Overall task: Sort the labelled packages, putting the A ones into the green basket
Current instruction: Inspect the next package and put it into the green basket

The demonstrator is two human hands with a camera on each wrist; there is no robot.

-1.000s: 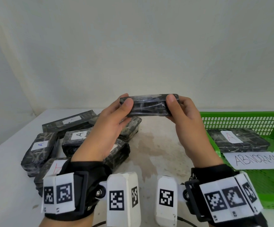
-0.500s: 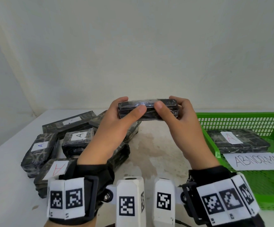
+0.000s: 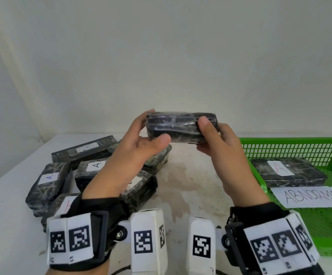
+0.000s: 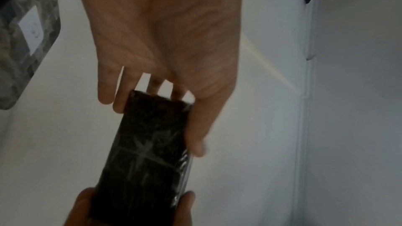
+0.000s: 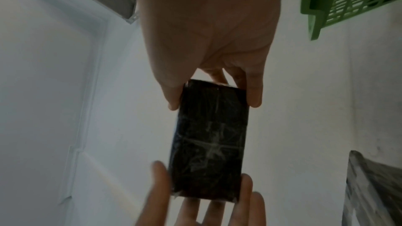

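Note:
A black film-wrapped package point(image 3: 181, 127) is held up above the table by both hands, long side level, with no label showing on the faces I see. My left hand point(image 3: 151, 128) holds its left end, thumb low in front and fingers behind. My right hand point(image 3: 208, 132) grips the right end, thumb on the front face. The wrist views show the same package point(image 4: 147, 161) point(image 5: 211, 143) pinched at each end. The green basket point(image 3: 290, 141) stands to the right and holds one package with a red A point(image 3: 288, 171).
A pile of several wrapped packages point(image 3: 48, 181), some with A labels, lies on the white table point(image 3: 191, 185) at the left. A paper sign reading ABNORMAL point(image 3: 310, 196) hangs on the basket's near rim. A plain wall stands close behind.
Both thumbs, which had met at the middle of the package, have slid back toward its ends. The package has turned a little in the hands and shows a broader face.

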